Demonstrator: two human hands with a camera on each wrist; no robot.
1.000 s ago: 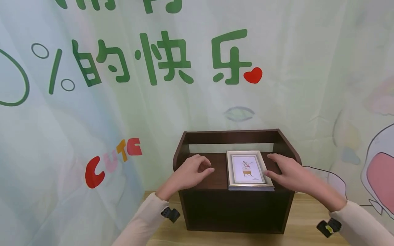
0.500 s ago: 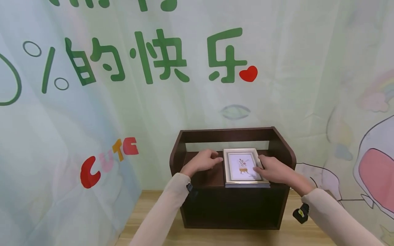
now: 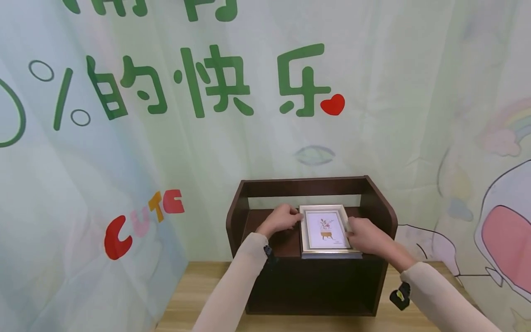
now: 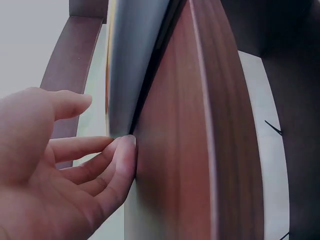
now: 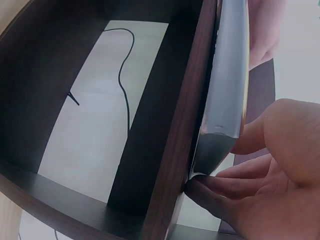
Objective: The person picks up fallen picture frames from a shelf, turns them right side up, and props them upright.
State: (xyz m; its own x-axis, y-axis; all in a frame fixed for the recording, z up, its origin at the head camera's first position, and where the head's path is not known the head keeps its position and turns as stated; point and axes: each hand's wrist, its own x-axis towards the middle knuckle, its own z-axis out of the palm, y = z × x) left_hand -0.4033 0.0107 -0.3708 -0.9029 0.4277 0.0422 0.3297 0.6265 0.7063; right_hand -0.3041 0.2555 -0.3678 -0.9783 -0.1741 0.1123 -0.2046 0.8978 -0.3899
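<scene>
A silver-rimmed picture frame [image 3: 325,229] with a potted-plant print lies face up on the top shelf of a dark brown shelf unit [image 3: 269,249]. At its left edge is my left hand [image 3: 283,219]; in the left wrist view the fingertips [image 4: 126,145] touch the side of the frame [image 4: 132,70], while the thumb stays apart from it. My right hand [image 3: 367,236] grips the right edge. From the right wrist view, its thumb lies against the upper edge of the frame [image 5: 225,85] and its fingers [image 5: 215,192] reach low at the side, by the shelf board.
The unit's raised side panels [image 3: 380,207] and back rail [image 3: 307,186] surround the top shelf. Below lies an open compartment [image 3: 313,286]. The unit stands on a light wooden surface [image 3: 199,286], with a printed curtain [image 3: 232,152] behind and beside it.
Both hands have moved inward to the frame: the right hand has taken hold of its right edge, and the left hand has come across the shelf to its left edge. The frame still lies flat.
</scene>
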